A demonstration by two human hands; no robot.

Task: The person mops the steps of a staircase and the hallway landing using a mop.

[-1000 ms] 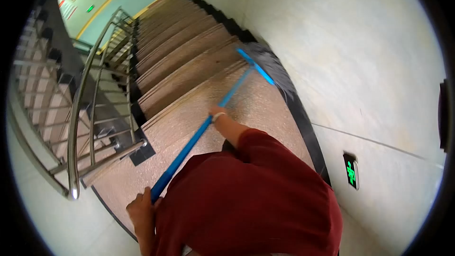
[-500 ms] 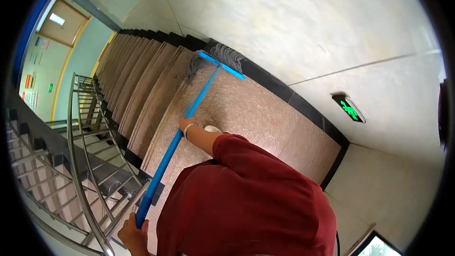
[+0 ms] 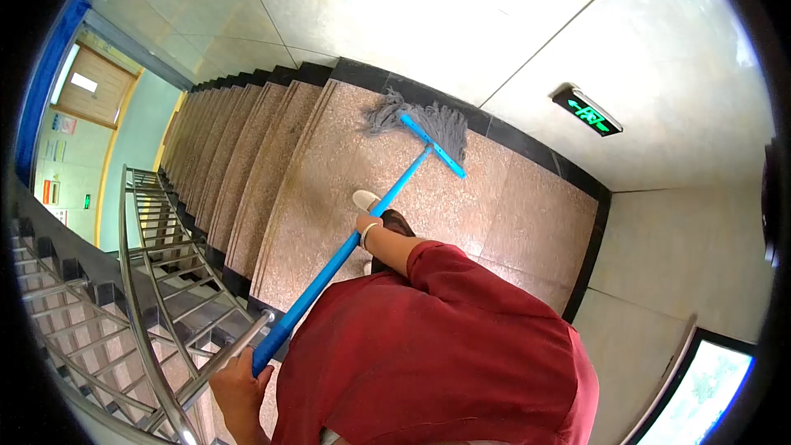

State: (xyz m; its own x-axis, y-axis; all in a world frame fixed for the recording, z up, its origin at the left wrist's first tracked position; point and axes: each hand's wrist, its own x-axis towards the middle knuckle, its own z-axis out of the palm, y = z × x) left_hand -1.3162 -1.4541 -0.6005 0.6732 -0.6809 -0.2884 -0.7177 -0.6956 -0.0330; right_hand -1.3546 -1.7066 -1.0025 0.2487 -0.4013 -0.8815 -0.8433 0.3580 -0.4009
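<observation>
Head view: at far left we see a brown door (image 3: 99, 82) and, nearer, a metal railing (image 3: 126, 231) beside the stairs (image 3: 247, 165). At near left, the left hand (image 3: 237, 383) has its fingers curled closed around the upper end of a blue mop (image 3: 320, 282), which slants across the landing (image 3: 527, 214). Right of it, the right hand (image 3: 368, 224), a band (image 3: 365, 236) on its wrist, has its fingers wrapped around the mop's shaft near a pale shoe (image 3: 365, 199). Farther right, the mop's gray strands (image 3: 445, 125) lie spread on the landing near the black skirting (image 3: 503, 129). On the wall (image 3: 544, 16) at right we find a green-lit exit sign (image 3: 587, 111); at near right, a bright framed panel (image 3: 700, 391).
</observation>
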